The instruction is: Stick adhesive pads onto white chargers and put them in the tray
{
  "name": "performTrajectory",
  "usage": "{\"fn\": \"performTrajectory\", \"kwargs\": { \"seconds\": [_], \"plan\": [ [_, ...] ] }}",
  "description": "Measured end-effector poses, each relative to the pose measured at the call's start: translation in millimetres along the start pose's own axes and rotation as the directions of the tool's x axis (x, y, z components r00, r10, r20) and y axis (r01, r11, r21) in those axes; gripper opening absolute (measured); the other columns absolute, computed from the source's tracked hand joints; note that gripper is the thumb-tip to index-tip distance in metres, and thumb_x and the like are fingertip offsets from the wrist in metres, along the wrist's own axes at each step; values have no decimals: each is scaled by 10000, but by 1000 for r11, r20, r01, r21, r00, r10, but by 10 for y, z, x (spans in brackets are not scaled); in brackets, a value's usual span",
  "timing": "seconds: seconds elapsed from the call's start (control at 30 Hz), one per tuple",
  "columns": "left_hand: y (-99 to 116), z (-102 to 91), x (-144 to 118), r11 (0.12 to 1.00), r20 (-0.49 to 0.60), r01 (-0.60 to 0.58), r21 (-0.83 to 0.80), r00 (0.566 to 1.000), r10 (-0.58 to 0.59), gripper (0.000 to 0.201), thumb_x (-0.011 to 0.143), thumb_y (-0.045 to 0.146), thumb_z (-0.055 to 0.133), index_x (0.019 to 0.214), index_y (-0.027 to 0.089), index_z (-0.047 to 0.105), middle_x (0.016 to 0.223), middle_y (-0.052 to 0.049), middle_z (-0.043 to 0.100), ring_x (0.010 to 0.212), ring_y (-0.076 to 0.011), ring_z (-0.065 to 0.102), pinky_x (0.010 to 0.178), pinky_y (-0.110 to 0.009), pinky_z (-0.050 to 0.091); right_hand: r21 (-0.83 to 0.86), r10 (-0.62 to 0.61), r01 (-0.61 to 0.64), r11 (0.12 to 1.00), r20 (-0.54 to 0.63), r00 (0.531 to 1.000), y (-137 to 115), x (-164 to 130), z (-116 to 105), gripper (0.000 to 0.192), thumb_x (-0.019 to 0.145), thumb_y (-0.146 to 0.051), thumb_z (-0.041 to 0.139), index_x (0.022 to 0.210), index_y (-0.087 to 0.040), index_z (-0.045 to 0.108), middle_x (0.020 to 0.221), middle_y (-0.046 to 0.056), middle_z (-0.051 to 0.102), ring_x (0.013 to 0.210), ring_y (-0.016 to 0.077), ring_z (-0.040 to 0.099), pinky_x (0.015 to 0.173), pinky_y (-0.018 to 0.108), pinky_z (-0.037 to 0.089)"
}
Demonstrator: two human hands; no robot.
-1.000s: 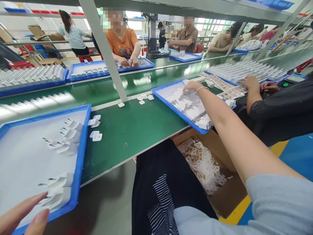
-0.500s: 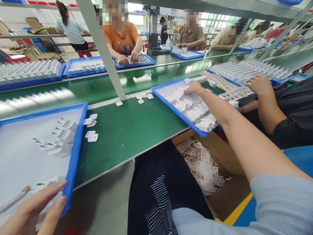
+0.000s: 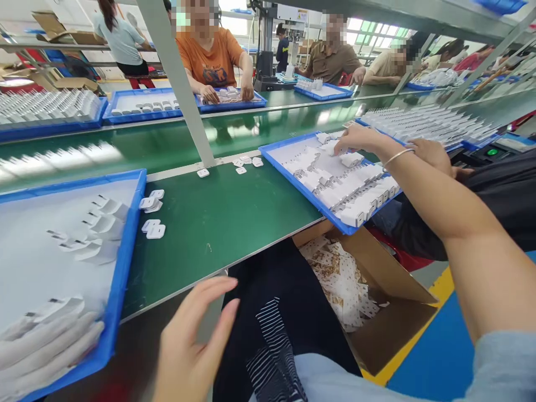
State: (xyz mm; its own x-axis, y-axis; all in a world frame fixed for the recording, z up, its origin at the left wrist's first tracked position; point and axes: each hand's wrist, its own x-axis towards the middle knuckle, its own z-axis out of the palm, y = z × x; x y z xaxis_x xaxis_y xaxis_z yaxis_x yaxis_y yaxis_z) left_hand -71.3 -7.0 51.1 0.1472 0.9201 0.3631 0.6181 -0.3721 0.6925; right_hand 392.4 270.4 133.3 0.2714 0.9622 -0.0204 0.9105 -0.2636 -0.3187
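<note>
My left hand [image 3: 199, 340] hangs in front of the table edge with thumb and fingers apart and nothing between them. Across the right blue tray [image 3: 301, 192] reaches my right hand [image 3: 360, 138], a bracelet on its wrist. Its fingers are bent together around a white plug housing [image 3: 330, 147], partly hidden by the fingertips. Rows of white housings [image 3: 326, 181] with metal pins lie in that tray. At left, another blue tray [image 3: 132, 245] holds several white housings [image 3: 104, 226] with prongs. Small white covers [image 3: 156, 231] lie beside it on the green table [image 3: 226, 218].
A co-worker's gloved hand [image 3: 50, 346] rests over the left tray's near corner. Another person's hand [image 3: 431, 156] is close behind my right forearm. Below the table stands a cardboard box [image 3: 389, 324] of scrap sheets. A metal post [image 3: 180, 84] rises at the table's far edge.
My left hand has moved right, away from the left tray. My right hand has shifted slightly right over its tray. The gloved hand now shows more fully, and the neighbour's hand has moved lower.
</note>
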Motion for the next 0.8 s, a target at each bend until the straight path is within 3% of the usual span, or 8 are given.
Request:
{"fn": "performTrajectory", "kwargs": {
  "seconds": [0.07, 0.17, 0.3, 0.4, 0.53, 0.63, 0.7, 0.8],
  "plan": [
    [138, 308, 236, 986, 29, -159, -47, 987, 160, 255, 911, 277, 651, 1153, 355, 671, 1147, -29, 752, 1060, -264, 745, 945, -443, 648, 141, -103, 89, 986, 97, 990, -257, -333, 2, 256, 685, -236, 848, 870, -171, 682, 962, 122, 710, 904, 272, 689, 746, 402, 606],
    [287, 684, 618, 932, -65, -361, 11, 930, 361, 470, 921, 226, 656, 1375, 260, 543, 1321, -123, 670, 1267, -274, 647, 1096, -451, 552, 209, -284, 248, 946, 164, 945, -765, -960, 144, 492, 527, -204, 913, 947, -212, 656, 1000, 98, 699, 914, 306, 671, 766, 458, 581],
    [301, 921, 975, 888, -51, -451, 91, 889, 456, 614, 910, 195, 646, 1486, 167, 436, 1504, -210, 526, 1446, -351, 494, 1183, -510, 446, 281, -494, 420, 863, 296, 818, -1261, -1671, 398, 471, 533, -212, 878, 936, -247, 637, 968, 58, 710, 831, 292, 654, 687, 441, 535],
    [169, 897, 1010, 913, -22, -407, -8, 913, 407, 512, 917, 99, 553, 1419, 184, 501, 1476, -174, 568, 1386, -305, 557, 1142, -468, 488, 422, -601, 458, 783, 321, 732, -1377, -1918, 531, 424, 608, -313, 864, 965, -255, 643, 951, 54, 715, 806, 275, 659, 644, 414, 527],
    [-21, 770, 840, 926, -175, -272, -261, 957, 231, 370, 921, 233, 663, 1286, 245, 597, 1357, -113, 655, 1278, -267, 627, 1100, -453, 521, 696, -737, 405, 593, 267, 621, -1424, -2044, 661, 440, 652, -386, 862, 1034, -248, 692, 1066, 66, 731, 957, 284, 697, 785, 433, 588],
    [-88, 738, 687, 876, -236, -167, -453, 970, 63, 389, 899, 342, 726, 1264, 252, 625, 1346, -119, 655, 1269, -276, 633, 1083, -458, 527, 755, -749, 425, 499, 131, 649, -1507, -2168, 760, 332, 744, -351, 804, 1043, -239, 714, 1083, 65, 740, 1037, 271, 689, 868, 428, 590],
    [-102, 739, 591, 820, -261, -133, -557, 965, -21, 406, 877, 356, 756, 1255, 253, 650, 1378, -115, 642, 1311, -286, 609, 1116, -459, 499, 739, -736, 453, 499, 84, 672, -1569, -2268, 821, 321, 767, -338, 791, 1057, -222, 716, 1090, 73, 744, 1039, 264, 685, 836, 404, 596],
    [-117, 709, 435, 725, -235, -61, -686, 961, -142, 446, 843, 347, 796, 1266, 257, 685, 1432, -103, 628, 1367, -300, 573, 1157, -447, 464, 711, -749, 489, 505, 80, 657, -1632, -2385, 882, 374, 770, -351, 801, 1098, -192, 713, 1098, 82, 753, 1005, 253, 694, 784, 364, 600]
  ]
}}
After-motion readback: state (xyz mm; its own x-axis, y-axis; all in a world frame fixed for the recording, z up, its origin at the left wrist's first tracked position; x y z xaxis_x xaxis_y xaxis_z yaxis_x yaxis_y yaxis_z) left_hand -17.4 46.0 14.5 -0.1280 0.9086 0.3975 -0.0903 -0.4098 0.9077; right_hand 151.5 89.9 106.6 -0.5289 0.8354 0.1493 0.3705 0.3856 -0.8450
